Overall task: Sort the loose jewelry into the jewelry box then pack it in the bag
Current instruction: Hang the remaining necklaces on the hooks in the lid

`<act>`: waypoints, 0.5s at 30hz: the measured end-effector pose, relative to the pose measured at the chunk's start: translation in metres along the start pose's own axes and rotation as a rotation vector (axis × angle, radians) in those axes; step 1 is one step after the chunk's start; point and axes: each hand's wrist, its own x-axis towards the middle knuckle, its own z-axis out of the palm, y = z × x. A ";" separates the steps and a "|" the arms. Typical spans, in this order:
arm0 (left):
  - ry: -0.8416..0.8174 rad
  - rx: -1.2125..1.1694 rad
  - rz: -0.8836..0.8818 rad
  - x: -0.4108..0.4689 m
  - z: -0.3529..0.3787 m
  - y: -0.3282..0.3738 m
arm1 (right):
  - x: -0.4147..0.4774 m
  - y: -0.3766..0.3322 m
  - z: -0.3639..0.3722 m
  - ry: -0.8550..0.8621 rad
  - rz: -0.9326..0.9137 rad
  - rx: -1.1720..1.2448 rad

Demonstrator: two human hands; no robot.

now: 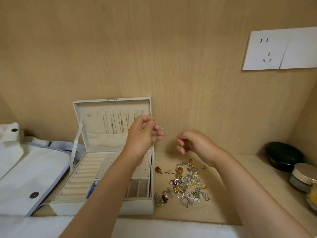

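Note:
The cream jewelry box (106, 207) stands open on the wooden shelf, and several thin chains (118, 123) hang on hooks inside its raised lid. My left hand (143, 134) is lifted in front of the lid's right part and pinches a thin chain (153, 143) that hangs down over the box's right edge. My right hand (192, 142) hovers to the right of the box with curled fingers; I cannot tell whether it pinches anything. A pile of loose jewelry (185, 184) lies on the shelf below my right hand. The white bag (29, 170) lies left of the box.
A dark green round case (283, 155) and a jar with a beige lid (302, 176) stand at the right wall. A white socket plate (277, 48) sits high on the back panel. A white cloth (171, 228) runs along the front edge.

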 end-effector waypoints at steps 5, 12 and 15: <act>0.071 0.075 0.012 0.005 -0.025 0.007 | 0.001 0.010 -0.001 -0.025 0.008 0.121; 0.147 0.154 0.030 0.006 -0.061 0.013 | 0.004 0.011 0.010 -0.152 0.029 0.407; 0.202 0.297 0.079 0.009 -0.081 0.009 | 0.005 0.009 0.020 -0.091 -0.017 0.345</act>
